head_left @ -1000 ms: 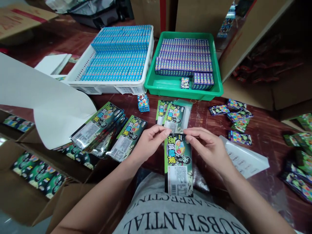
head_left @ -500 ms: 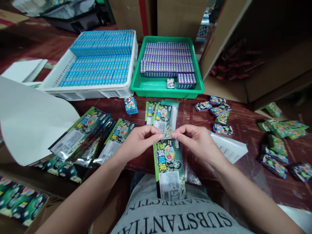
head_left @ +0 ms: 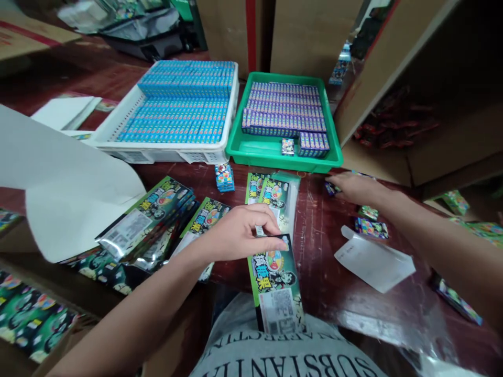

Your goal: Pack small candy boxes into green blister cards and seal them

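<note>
My left hand (head_left: 247, 230) pinches the top edge of a green-and-black candy bag (head_left: 275, 285), whose lower end rests against the grey shirt. Over to the right, my right hand (head_left: 351, 187) has its fingers closed on a small dark candy packet (head_left: 331, 189) on the table. Beside that hand lie a green packet (head_left: 368, 212) and a purple packet (head_left: 371, 228). Just beyond my left hand, more printed bags (head_left: 277, 192) lie flat, overlapping.
A white basket (head_left: 231, 104) of blue boxes and a green tray (head_left: 334, 152) of purple boxes stand behind. A small stack of blue boxes (head_left: 224, 177) sits before them. Printed bags (head_left: 145, 212) pile up at left. A white paper sheet (head_left: 375, 262) lies at right.
My right hand has left the bag's top edge and moved right to the small packets. My left hand still pinches the bag. The view has shifted slightly left.
</note>
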### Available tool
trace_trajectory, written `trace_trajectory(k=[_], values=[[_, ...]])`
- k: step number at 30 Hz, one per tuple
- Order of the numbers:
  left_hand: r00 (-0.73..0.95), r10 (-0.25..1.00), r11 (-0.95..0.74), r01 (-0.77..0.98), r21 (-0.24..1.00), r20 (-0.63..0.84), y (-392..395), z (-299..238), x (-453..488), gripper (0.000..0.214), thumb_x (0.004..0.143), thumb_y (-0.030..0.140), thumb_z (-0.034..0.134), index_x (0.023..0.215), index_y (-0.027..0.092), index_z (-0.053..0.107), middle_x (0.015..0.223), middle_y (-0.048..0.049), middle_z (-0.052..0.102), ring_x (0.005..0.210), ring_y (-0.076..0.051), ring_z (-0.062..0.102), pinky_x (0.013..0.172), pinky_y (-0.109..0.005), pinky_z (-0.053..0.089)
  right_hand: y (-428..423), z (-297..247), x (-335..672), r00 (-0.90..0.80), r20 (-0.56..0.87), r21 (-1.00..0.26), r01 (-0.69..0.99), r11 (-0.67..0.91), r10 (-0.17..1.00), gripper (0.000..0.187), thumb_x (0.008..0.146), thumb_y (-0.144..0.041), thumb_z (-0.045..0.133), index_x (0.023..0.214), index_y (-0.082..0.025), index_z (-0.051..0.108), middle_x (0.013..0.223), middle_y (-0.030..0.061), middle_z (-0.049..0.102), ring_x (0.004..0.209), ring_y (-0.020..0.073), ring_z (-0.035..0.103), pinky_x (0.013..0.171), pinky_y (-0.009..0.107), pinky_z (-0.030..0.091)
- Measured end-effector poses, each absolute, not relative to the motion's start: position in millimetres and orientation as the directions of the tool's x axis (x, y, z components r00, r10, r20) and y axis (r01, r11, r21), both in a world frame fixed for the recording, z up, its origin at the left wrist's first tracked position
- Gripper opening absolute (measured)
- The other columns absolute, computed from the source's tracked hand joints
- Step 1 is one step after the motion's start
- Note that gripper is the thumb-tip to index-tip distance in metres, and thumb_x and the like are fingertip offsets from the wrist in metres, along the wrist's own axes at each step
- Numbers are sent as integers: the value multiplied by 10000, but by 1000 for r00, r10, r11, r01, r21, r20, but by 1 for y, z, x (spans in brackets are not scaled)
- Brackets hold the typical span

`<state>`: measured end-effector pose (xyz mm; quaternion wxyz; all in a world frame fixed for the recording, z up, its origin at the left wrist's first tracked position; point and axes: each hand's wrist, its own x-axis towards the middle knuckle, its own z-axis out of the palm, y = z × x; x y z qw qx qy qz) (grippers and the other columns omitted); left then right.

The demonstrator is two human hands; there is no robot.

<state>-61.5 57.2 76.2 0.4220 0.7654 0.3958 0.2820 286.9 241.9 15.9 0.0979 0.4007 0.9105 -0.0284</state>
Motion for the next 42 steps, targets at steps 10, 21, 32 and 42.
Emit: trace_trajectory(k=[10,21,32,42], values=[[428,899,-101,405,909,-91,19,71,-119,192,1024,281,471,1116,205,621,1137,-90,651,1039,-200,617,910,-361,490,196,65,129,-776,-39,-340,602,722,629,246,919,-316,471,1079,-212,627,879,51,759,724,226,688,649,327,470],[-540,770,313,-144,939,-340,-35,82,-159,325,948,554,602,971,230,604,943,-29,744,713,-167,680,649,-281,577,227,39,-8,-846,-71,-267,527,807,528,739,784,-464,700,1434,-166,511,1383,182,607,1030,380,688,815,502,549],[-739,621,150,-213,965,-260,-13,63,-128,256,891,494,672,911,239,656,694,27,653,558,-145,629,543,-248,548,117,97,158,-781,180,-253,550,796,598,667,850,-518,687,1456,-278,546,1508,122,533,961,318,709,503,342,511],[-551,781,296,-89,951,-295,-1,76,-99,335,814,546,736,913,231,677,697,-1,663,521,-158,611,450,-239,514,89,106,223,-865,55,-280,466,840,498,579,873,-505,674,1413,-321,579,1524,37,553,965,254,754,590,346,556]])
